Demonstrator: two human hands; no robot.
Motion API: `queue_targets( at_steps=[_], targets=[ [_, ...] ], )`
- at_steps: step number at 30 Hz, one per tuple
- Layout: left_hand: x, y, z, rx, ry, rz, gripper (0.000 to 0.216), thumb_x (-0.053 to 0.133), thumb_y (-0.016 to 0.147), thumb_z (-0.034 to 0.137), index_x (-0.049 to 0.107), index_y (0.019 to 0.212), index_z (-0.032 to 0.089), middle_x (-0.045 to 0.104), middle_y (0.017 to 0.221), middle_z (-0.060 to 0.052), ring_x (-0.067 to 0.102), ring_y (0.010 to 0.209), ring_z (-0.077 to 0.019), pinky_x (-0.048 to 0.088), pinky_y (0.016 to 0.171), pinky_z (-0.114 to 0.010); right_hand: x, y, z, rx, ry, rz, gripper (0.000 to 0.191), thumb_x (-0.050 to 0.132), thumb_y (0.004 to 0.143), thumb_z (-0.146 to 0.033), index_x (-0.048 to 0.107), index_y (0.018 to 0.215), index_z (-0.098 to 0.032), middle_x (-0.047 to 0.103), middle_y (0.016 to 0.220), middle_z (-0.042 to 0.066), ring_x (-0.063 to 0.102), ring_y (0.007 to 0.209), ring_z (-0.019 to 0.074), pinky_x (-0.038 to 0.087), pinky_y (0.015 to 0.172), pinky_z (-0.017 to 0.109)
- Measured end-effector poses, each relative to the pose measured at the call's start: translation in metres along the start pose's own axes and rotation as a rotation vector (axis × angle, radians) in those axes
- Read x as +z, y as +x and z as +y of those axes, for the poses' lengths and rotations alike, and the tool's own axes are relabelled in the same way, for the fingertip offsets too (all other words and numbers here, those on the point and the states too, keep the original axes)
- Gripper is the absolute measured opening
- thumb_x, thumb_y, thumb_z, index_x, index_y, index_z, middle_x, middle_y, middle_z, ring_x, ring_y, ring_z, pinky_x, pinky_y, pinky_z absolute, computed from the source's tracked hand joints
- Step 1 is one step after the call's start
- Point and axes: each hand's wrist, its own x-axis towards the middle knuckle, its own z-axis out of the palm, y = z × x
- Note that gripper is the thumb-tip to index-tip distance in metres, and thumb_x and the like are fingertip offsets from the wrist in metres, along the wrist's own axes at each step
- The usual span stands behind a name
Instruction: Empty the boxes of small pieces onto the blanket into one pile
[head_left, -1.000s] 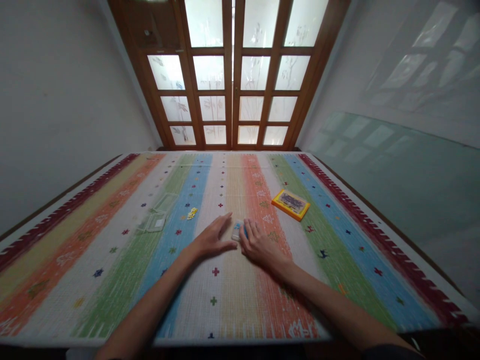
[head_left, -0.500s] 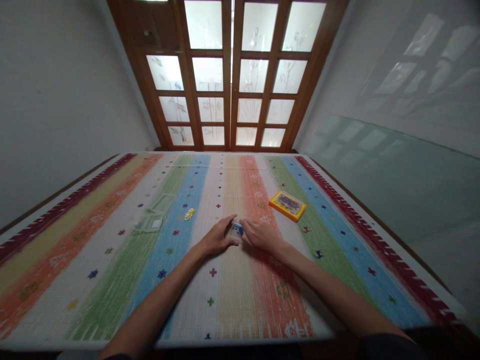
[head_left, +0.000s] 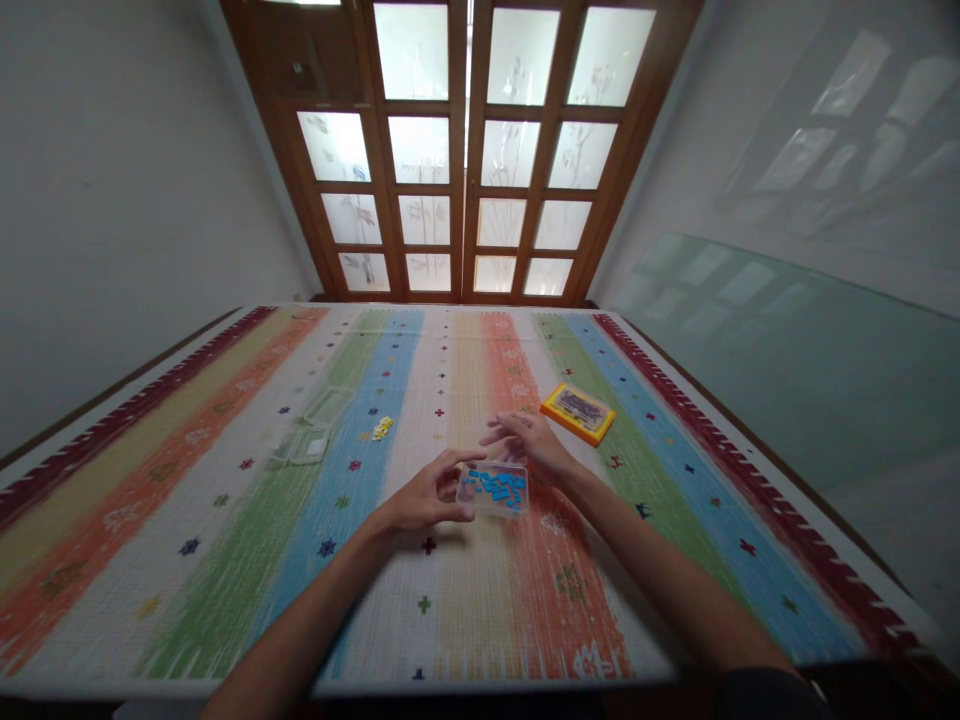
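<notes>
A small clear plastic box sits on the striped cloth between my hands, with several small blue pieces scattered inside. My left hand is at the box's left side, thumb and fingers spread apart around its edge. Whether those fingertips touch the wall is hard to make out. Behind the box's far right corner, my right hand is held with its fingers stretched out to the left. Something transparent, perhaps the box's lid, shows faintly beneath the right fingers.
An orange-yellow flat case with a dark picture lies to the right. Left of my hands is a small pile of yellow pieces. Farther left, another clear box stands with its lid open. Striped tablecloth covers the table; walls flank it.
The clear box, formerly gripped between both hands and mostly hidden, now shows its blue contents on the cloth. Both hands have loosened; the right moved slightly up and right.
</notes>
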Motion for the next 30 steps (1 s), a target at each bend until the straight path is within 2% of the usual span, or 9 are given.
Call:
queue_targets(
  at_steps=[3, 6, 9, 12, 14, 17, 22, 26, 30],
  targets=[
    [0.002, -0.003, 0.004, 0.008, -0.025, 0.054, 0.070, 0.082, 0.074, 0.046, 0.056, 0.134, 0.023, 0.051, 0.137, -0.015, 0.060, 0.117, -0.0267, 0.049, 0.099, -0.041, 0.005, 0.000, -0.002, 0.019, 0.035, 0.016, 0.033, 0.056, 0.093, -0.047, 0.064, 0.090, -0.015, 0.078, 0.086, 0.011, 0.062, 0.045, 0.0098, 0.043, 0.040, 0.018],
    [0.003, -0.009, 0.007, -0.016, -0.048, 0.072, 0.070, 0.083, 0.076, 0.033, 0.053, 0.138, 0.025, 0.052, 0.136, -0.013, 0.061, 0.115, -0.0240, 0.049, 0.100, -0.039, 0.006, 0.001, -0.002, 0.035, 0.064, 0.005, 0.035, 0.054, 0.095, -0.047, 0.064, 0.091, -0.014, 0.078, 0.088, 0.012, 0.063, 0.046, 0.0110, 0.045, 0.042, 0.019],
    [0.005, -0.013, 0.008, -0.032, -0.098, 0.046, 0.082, 0.081, 0.077, 0.023, 0.041, 0.148, 0.029, 0.057, 0.132, -0.012, 0.063, 0.112, -0.0227, 0.049, 0.101, -0.042, 0.008, 0.002, -0.001, 0.080, 0.087, -0.014, 0.034, 0.051, 0.097, -0.045, 0.065, 0.092, -0.014, 0.078, 0.088, 0.013, 0.064, 0.046, 0.0124, 0.047, 0.043, 0.021],
    [0.006, -0.014, 0.009, 0.001, -0.104, 0.026, 0.090, 0.081, 0.076, 0.020, 0.035, 0.152, 0.030, 0.052, 0.141, -0.013, 0.057, 0.123, -0.0265, 0.043, 0.108, -0.045, 0.009, 0.004, 0.001, 0.112, 0.093, -0.030, 0.034, 0.051, 0.098, -0.043, 0.066, 0.091, -0.014, 0.078, 0.090, 0.013, 0.065, 0.048, 0.0125, 0.049, 0.046, 0.021],
    [0.005, -0.015, 0.010, 0.009, -0.082, 0.025, 0.090, 0.081, 0.076, 0.020, 0.034, 0.152, 0.032, 0.047, 0.147, -0.012, 0.051, 0.131, -0.0283, 0.039, 0.112, -0.045, 0.010, 0.004, 0.002, 0.119, 0.084, -0.046, 0.034, 0.052, 0.097, -0.044, 0.067, 0.091, -0.014, 0.078, 0.092, 0.013, 0.066, 0.051, 0.0127, 0.050, 0.049, 0.022],
    [-0.002, -0.020, 0.011, -0.008, -0.019, 0.075, 0.093, 0.080, 0.077, 0.022, 0.029, 0.154, 0.033, 0.050, 0.144, -0.012, 0.052, 0.129, -0.0276, 0.039, 0.112, -0.045, 0.008, 0.005, 0.006, 0.085, 0.051, -0.050, 0.034, 0.055, 0.095, -0.047, 0.068, 0.096, -0.016, 0.078, 0.097, 0.013, 0.071, 0.067, 0.0163, 0.056, 0.063, 0.027],
    [-0.034, -0.036, 0.019, 0.043, 0.152, 0.398, 0.090, 0.079, 0.074, 0.023, 0.035, 0.152, 0.031, 0.052, 0.137, -0.010, 0.055, 0.124, -0.0263, 0.047, 0.105, -0.040, -0.010, 0.004, 0.026, 0.048, -0.031, -0.022, 0.039, 0.060, 0.089, -0.056, 0.070, 0.099, -0.020, 0.074, 0.110, 0.013, 0.072, 0.095, 0.0236, 0.055, 0.085, 0.039],
    [-0.069, -0.050, 0.029, 0.066, 0.374, 0.679, 0.089, 0.076, 0.074, 0.030, 0.033, 0.152, 0.029, 0.052, 0.137, -0.010, 0.064, 0.107, -0.0225, 0.055, 0.096, -0.040, -0.025, 0.000, 0.047, 0.071, -0.056, -0.105, 0.050, 0.060, 0.083, -0.066, 0.074, 0.092, -0.018, 0.074, 0.109, 0.015, 0.069, 0.104, 0.0272, 0.048, 0.099, 0.047],
    [-0.101, -0.060, 0.036, 0.095, 0.609, 0.871, 0.085, 0.071, 0.076, 0.032, 0.032, 0.151, 0.028, 0.054, 0.132, -0.010, 0.067, 0.092, -0.0185, 0.059, 0.087, -0.039, -0.030, -0.004, 0.060, 0.044, 0.027, -0.083, 0.048, 0.064, 0.079, -0.064, 0.075, 0.093, -0.019, 0.073, 0.112, 0.014, 0.067, 0.107, 0.0267, 0.045, 0.103, 0.048]
  ],
)
